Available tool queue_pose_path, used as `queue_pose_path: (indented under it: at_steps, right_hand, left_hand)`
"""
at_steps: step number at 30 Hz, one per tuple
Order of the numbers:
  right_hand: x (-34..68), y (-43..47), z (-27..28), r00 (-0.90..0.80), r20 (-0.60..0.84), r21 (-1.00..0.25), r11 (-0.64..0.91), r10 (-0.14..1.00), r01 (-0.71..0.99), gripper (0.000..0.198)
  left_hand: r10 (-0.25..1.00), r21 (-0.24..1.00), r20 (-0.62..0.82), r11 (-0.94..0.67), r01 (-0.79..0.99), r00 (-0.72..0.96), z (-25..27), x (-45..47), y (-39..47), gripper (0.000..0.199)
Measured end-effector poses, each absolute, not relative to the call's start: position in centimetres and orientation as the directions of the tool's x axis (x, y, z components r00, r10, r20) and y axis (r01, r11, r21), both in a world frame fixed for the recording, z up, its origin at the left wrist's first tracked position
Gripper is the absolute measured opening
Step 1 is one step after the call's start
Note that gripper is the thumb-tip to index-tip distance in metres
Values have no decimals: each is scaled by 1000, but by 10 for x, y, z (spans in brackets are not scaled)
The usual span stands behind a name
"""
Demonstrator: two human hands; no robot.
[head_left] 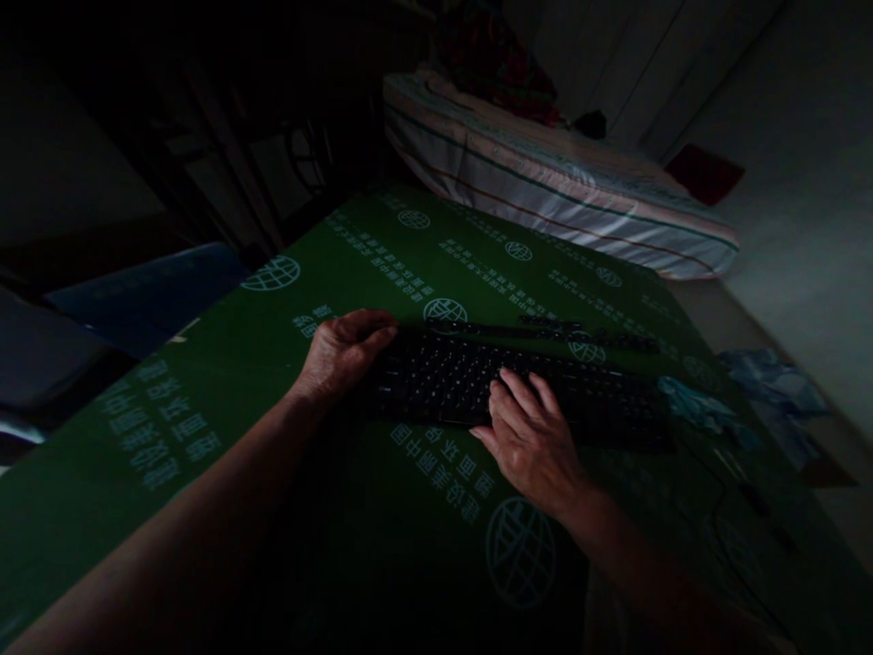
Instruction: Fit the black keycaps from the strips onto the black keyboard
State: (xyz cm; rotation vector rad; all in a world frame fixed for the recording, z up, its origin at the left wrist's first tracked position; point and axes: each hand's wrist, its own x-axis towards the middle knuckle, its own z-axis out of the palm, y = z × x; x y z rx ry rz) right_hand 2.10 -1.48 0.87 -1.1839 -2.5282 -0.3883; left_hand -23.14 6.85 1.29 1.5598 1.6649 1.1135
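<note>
A black keyboard (443,377) lies across a green table covering printed with white characters and globes. My right hand (532,428) rests on its middle, fingers stretched and slightly apart over the keys, thumb at the near edge. At the far left corner of the keyboard is my left hand (347,355), its fingers curled and the thumb and forefinger pressed together. Whatever lies between those fingertips is too dark and small to make out. Just beyond the keyboard, small black pieces like loose keycaps (552,325) lie in a rough row.
Right of the keyboard lies a crumpled light-blue cloth (706,409), with a dark cable (716,518) nearer me. Behind the green table (225,382) stands a bed with a striped sheet (546,196). A blue chair or stool (150,296) is at the left. The room is dim.
</note>
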Motion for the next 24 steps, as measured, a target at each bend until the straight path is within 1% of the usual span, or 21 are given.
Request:
queue_pose_path:
  at_steps: [6,10,14,17,24]
  right_hand:
    - [20,-14,4,-608,416,140,613,676,777,31]
    - [18,-16,0,-593,432,138,600,679,788,32]
    - [18,-18,-6,-511,512,87,550,691,831,31]
    - [21,-18,-9,-454,578,24,542,678,840,28]
    - [25,-18,-13,-444,570,-33,559,691,828,24]
  left_hand:
    - [981,853,129,-37,520,-142,13,-230,68,38]
    - [980,869,141,-54,492,-142,12,-230,68,35]
    - [979,886,138,-56,460,-147,13,-229,67,36]
    - [977,869,158,-69,490,-142,15,-229,66,36]
    - [980,850,151,-60,524,-133,16,-231,67,37]
